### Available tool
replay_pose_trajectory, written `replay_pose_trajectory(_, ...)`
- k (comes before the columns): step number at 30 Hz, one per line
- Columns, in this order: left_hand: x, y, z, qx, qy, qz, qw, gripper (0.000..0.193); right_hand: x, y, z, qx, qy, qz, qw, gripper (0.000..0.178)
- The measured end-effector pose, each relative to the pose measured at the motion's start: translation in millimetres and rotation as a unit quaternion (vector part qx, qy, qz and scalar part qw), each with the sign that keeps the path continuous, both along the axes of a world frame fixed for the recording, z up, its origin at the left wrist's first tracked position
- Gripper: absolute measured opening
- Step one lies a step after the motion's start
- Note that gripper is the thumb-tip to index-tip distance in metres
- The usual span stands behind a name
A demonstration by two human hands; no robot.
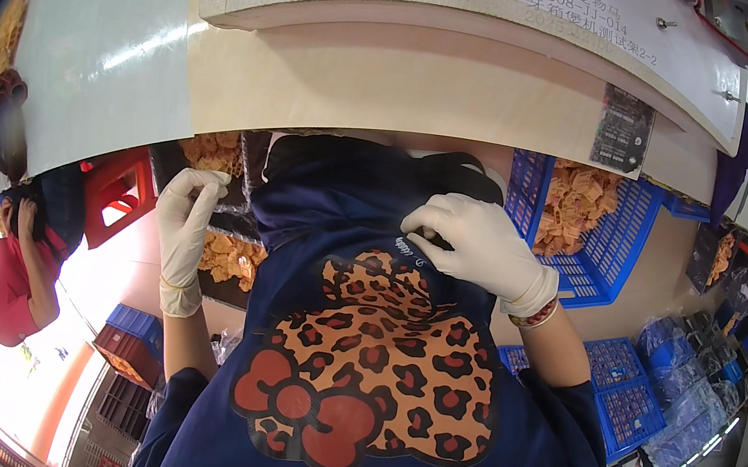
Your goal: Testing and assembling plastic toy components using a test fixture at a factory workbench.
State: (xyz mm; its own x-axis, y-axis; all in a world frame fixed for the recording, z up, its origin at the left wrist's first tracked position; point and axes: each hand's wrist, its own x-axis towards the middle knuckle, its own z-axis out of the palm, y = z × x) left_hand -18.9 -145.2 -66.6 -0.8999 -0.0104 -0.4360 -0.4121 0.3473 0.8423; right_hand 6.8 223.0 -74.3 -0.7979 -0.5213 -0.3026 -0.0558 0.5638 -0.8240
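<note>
Both my hands wear thin white gloves and hover before my dark blue shirt [367,218], which has a leopard-spot and red bow print. My left hand [186,231] is raised at the left, its fingers bent and drawn together; anything between the tips is too small to make out. Over the shirt at the right, my right hand [477,248] has its fingers curled inward and closed, with a dark gap between thumb and fingers. Whether it pinches the cloth or some small thing cannot be seen. A patterned band [535,313] circles my right wrist.
Ahead stretches a pale worktable [367,80] bearing a thick white board [405,13] and a dark printed card [622,130]. Blue crates [615,253] with orange-tan pieces [579,205] stand at the right. At the left are a red stool [116,197] and a seated person in red [27,285].
</note>
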Motion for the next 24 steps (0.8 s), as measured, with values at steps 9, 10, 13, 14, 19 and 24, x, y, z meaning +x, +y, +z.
replay_pose_trajectory(9,4.0,-1.9,-2.5,-0.042,-0.012,-0.037,0.998,0.008,-3.3,-3.8,3.5,0.064,0.04,0.058,0.995,0.015)
replay_pose_trajectory(10,3.6,-1.5,-3.8,-0.044,-0.016,-0.037,0.998,0.008,-4.4,-5.3,3.6,0.092,0.05,0.079,0.991,0.016)
replay_pose_trajectory(13,2.5,0.6,-5.9,-0.053,0.001,-0.041,0.998,0.01,-6.5,-7.7,-7.5,0.103,0.066,0.094,0.988,0.018)
replay_pose_trajectory(14,2.6,0.7,-5.7,-0.055,0.0,-0.041,0.998,0.01,-5.7,-8.7,-10.0,0.101,0.065,0.094,0.988,0.018)
replay_pose_trajectory(19,4.3,1.2,-1.9,-0.083,-0.009,-0.055,0.995,0.01,-9.8,-3.8,-4.9,0.101,0.064,0.133,0.984,0.02)
replay_pose_trajectory(24,9.3,-3.0,-2.8,-0.08,0.002,-0.081,0.993,0.009,-10.4,-11.6,-11.7,0.112,0.117,0.156,0.974,0.015)
